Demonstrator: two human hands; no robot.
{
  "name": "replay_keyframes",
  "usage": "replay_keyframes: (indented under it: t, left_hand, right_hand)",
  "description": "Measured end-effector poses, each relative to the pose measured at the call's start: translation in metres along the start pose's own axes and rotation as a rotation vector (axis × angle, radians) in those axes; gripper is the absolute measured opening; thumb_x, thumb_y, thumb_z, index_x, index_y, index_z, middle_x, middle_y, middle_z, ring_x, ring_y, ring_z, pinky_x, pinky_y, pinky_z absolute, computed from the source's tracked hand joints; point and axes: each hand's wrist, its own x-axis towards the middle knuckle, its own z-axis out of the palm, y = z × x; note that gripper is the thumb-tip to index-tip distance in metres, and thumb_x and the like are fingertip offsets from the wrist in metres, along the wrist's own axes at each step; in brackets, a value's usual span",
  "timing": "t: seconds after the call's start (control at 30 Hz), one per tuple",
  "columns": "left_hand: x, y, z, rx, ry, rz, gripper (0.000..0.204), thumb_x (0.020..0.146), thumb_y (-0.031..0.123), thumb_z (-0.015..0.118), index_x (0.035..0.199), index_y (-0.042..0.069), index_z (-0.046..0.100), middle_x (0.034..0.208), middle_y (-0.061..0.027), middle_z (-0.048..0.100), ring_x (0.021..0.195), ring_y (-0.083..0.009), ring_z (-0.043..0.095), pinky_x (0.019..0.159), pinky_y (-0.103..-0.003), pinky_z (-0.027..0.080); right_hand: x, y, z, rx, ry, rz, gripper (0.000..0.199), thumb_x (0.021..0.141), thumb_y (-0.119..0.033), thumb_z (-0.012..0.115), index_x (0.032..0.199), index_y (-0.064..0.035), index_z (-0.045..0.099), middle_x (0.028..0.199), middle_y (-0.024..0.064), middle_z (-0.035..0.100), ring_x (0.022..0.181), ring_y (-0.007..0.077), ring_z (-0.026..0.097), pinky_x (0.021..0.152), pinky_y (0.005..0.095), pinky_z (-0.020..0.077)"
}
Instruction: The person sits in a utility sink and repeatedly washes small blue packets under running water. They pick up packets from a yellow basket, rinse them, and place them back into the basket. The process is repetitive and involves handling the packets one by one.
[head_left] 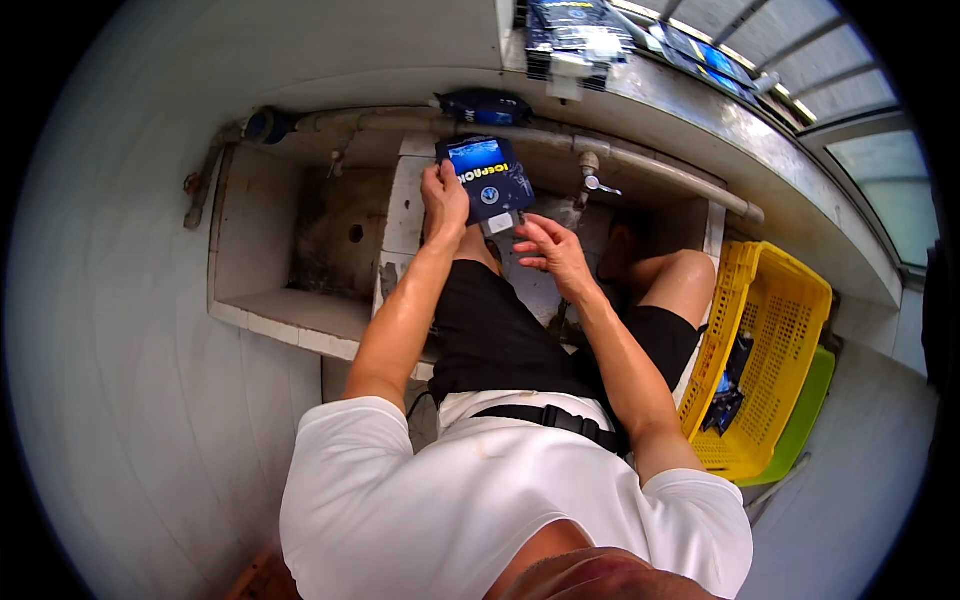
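A flat dark blue ice pack pouch (pixel 510 180) with a bright blue picture panel is held up over the divider between two basins. My left hand (pixel 446 203) grips it by its left edge, thumb on the front. A small white tab or spout (pixel 499 224) sticks out at the pouch's lower edge. Close to the lower right corner is my right hand (pixel 555 250), its fingers curled and the fingertips brought together. Something small and dark shows at those fingertips, too small to name. My bare knees and black shorts are below, at the right basin.
A tap (pixel 590 180) with a lever stands over the right basin, under a long pipe (pixel 650 165). Another dark pouch (pixel 485 106) lies behind the pipe. Stacked pouches (pixel 575 35) rest on the windowsill. At right, a yellow basket (pixel 775 370) holds several pouches, with a green bin (pixel 815 400) against it.
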Motion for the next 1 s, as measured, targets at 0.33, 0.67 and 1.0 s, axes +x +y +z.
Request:
replay_keyframes:
  t: [0.33,0.67,1.0]
  left_hand:
    - [-0.121,-0.047,0.099,-0.244,-0.026,-0.636,0.034,0.097,0.025,0.049,0.102,-0.007,0.062,0.097,-0.0157,0.065,0.082,-0.0208,0.06,0.073,-0.035,0.047]
    - [-0.154,-0.027,0.057,-0.18,-0.76,-0.331,0.027,0.084,0.024,0.072,0.098,0.002,0.063,0.083,-0.0028,0.065,0.073,-0.01,0.06,0.064,-0.024,0.048]
    - [-0.127,-0.015,0.056,-0.247,-0.883,-0.536,0.026,0.086,0.024,0.07,0.097,0.001,0.067,0.085,-0.0061,0.068,0.071,-0.0107,0.063,0.064,-0.024,0.053]
  right_hand:
    - [-0.045,0.024,-0.046,0.162,0.211,-0.24,0.02,0.09,-0.016,0.064,0.091,0.0041,0.066,0.081,0.0069,0.067,0.068,0.0123,0.065,0.062,0.0252,0.055]
    - [-0.032,0.023,-0.1,-0.532,0.227,0.081,0.02,0.079,-0.017,0.074,0.079,0.0014,0.068,0.065,0.0038,0.064,0.058,0.0084,0.059,0.052,0.0238,0.0467]
    - [0.002,0.008,-0.1,-0.594,0.173,0.065,0.022,0.081,-0.02,0.072,0.08,0.0011,0.068,0.067,0.0055,0.065,0.057,0.0099,0.061,0.052,0.0244,0.0493]
